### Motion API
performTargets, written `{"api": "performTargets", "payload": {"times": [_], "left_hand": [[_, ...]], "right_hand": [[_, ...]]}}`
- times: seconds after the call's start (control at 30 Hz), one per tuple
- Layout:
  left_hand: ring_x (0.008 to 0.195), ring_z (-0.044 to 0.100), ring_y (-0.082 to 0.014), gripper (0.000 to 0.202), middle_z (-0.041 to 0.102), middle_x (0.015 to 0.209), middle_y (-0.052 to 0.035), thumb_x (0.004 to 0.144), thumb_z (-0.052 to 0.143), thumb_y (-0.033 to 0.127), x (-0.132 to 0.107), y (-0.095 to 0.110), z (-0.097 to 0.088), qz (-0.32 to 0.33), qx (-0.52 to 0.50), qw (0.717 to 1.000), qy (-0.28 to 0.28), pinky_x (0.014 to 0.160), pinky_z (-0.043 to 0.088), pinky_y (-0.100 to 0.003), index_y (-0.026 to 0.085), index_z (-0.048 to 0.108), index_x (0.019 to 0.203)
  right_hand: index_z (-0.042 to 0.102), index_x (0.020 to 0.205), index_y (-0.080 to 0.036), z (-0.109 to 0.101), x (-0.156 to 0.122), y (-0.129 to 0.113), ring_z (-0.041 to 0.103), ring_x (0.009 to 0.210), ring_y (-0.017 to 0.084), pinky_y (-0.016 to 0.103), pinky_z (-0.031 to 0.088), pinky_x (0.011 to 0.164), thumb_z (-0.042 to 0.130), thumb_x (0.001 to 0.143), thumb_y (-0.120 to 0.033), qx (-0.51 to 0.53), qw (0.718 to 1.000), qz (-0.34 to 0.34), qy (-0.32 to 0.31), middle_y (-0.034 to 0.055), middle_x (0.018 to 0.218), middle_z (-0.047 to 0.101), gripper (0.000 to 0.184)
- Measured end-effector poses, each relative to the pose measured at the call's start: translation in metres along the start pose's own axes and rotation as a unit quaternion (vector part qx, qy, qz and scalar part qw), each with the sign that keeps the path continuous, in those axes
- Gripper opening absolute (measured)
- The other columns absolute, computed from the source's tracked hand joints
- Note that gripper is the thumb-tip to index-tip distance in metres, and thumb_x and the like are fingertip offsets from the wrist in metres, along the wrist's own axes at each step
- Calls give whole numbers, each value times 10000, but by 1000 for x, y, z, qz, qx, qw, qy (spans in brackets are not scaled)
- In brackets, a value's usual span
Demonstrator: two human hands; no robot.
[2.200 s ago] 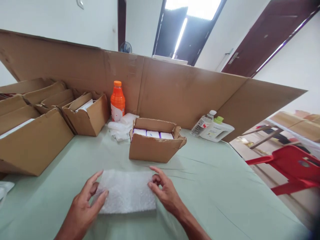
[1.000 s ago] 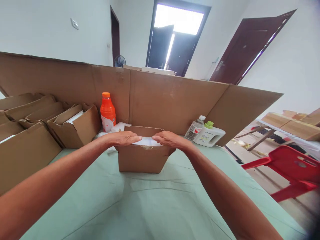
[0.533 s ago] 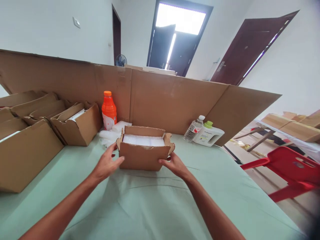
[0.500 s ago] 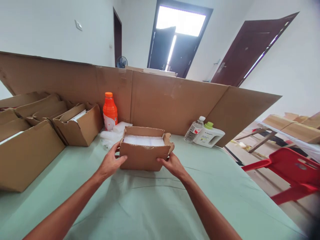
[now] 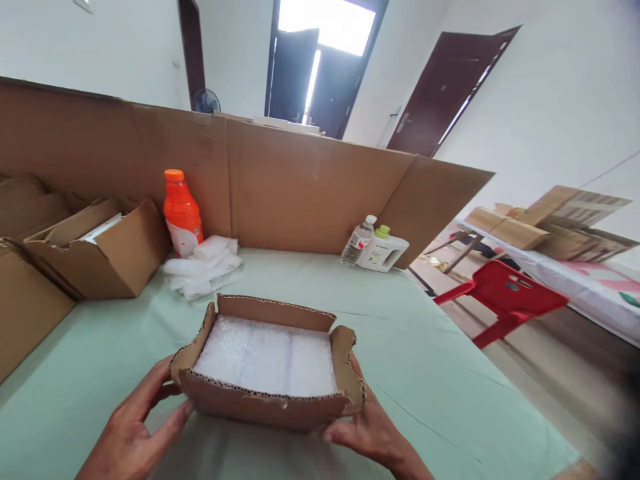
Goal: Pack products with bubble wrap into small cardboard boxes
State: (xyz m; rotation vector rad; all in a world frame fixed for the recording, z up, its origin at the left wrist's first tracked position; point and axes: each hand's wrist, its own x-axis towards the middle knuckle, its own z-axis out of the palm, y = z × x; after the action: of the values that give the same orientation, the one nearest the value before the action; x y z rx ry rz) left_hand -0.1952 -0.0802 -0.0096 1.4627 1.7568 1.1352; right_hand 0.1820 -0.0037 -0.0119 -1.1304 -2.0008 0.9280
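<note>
Between my hands is a small open-topped cardboard box (image 5: 265, 407), close to me over the green cloth. Bubble-wrapped packets (image 5: 267, 357) fill it, side by side, and its torn flaps stand up. My left hand (image 5: 145, 420) grips the left end, thumb at the near corner and fingers behind. Around the right end is my right hand (image 5: 363, 420), its thumb against the front wall and its other fingers partly hidden by the box. Beyond the box, a loose pile of bubble wrap (image 5: 205, 267) lies beside an orange bottle (image 5: 183, 213).
More cardboard boxes (image 5: 107, 253) stand at the left. A cardboard panel (image 5: 310, 187) runs along the back of the green cloth (image 5: 425, 353). A clear water bottle (image 5: 357, 245) and a white jug (image 5: 380, 253) stand before it. To the right is a red chair (image 5: 510, 293).
Both hands have brought the cardboard box nearer to me, away from the bubble wrap, which now shows fully. The view has shifted to the right.
</note>
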Motion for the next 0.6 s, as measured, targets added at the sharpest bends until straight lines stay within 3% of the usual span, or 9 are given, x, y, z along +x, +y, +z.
{"api": "performTargets", "payload": {"times": [0.13, 0.23, 0.3, 0.37, 0.47, 0.53, 0.6], "left_hand": [[1126, 686, -270, 558, 679, 1296, -60, 841, 629, 543, 13, -9, 5, -7, -38, 999, -27, 895, 599, -308, 270, 544, 1321], [1127, 683, -279, 590, 688, 1267, -86, 843, 613, 575, 23, 2, 21, -21, -49, 999, -11, 870, 609, -319, 254, 539, 1333], [1138, 674, -284, 650, 659, 1312, -102, 834, 616, 584, 29, 13, 36, -6, -53, 999, -6, 880, 607, -346, 260, 502, 1386], [1156, 660, -292, 703, 599, 1392, -110, 837, 611, 578, 31, 24, 52, 13, -50, 999, -3, 849, 617, -370, 287, 439, 1453], [1126, 666, -313, 680, 566, 1422, -116, 851, 582, 565, 27, 28, 71, 8, -35, 999, -11, 651, 633, -337, 316, 440, 1467], [1132, 661, -325, 631, 554, 1439, -105, 853, 574, 544, 22, 16, 77, 3, -26, 1000, -11, 539, 607, -300, 322, 487, 1437], [1169, 646, -327, 576, 572, 1431, -78, 839, 596, 513, 16, -7, 79, 29, -5, 999, -12, 556, 618, -309, 329, 551, 1383]], "right_hand": [[-97, 1590, -225, 22, 29, 5, 192, 1510, 384, 538, 214, 1219, 743, 523, -833, 120, 991, -50, 16, 185, 1652, 144, 1488], [-41, 1591, -217, 25, 34, 5, 249, 1493, 380, 537, 239, 1214, 813, 577, -715, 113, 990, -68, 60, 188, 1627, 218, 1416], [39, 1592, -219, 15, 28, 10, 270, 1484, 382, 539, 254, 1210, 829, 598, -656, 89, 988, -66, 107, 179, 1612, 258, 1343], [95, 1585, -242, -7, 21, 22, 301, 1471, 372, 542, 284, 1197, 836, 621, -615, 72, 982, -44, 171, 159, 1599, 295, 1272], [129, 1570, -282, -62, 15, 51, 438, 1381, 344, 543, 400, 1115, 842, 652, -542, 45, 960, 16, 276, 136, 1541, 395, 1191], [201, 1546, -272, -109, 14, 75, 540, 1255, 332, 537, 473, 1028, 848, 628, -538, -2, 934, 52, 354, 136, 1453, 486, 1154], [296, 1497, -239, -158, 17, 97, 605, 1105, 320, 527, 515, 938, 861, 560, -567, -76, 898, 77, 427, 141, 1349, 555, 1142]]}}
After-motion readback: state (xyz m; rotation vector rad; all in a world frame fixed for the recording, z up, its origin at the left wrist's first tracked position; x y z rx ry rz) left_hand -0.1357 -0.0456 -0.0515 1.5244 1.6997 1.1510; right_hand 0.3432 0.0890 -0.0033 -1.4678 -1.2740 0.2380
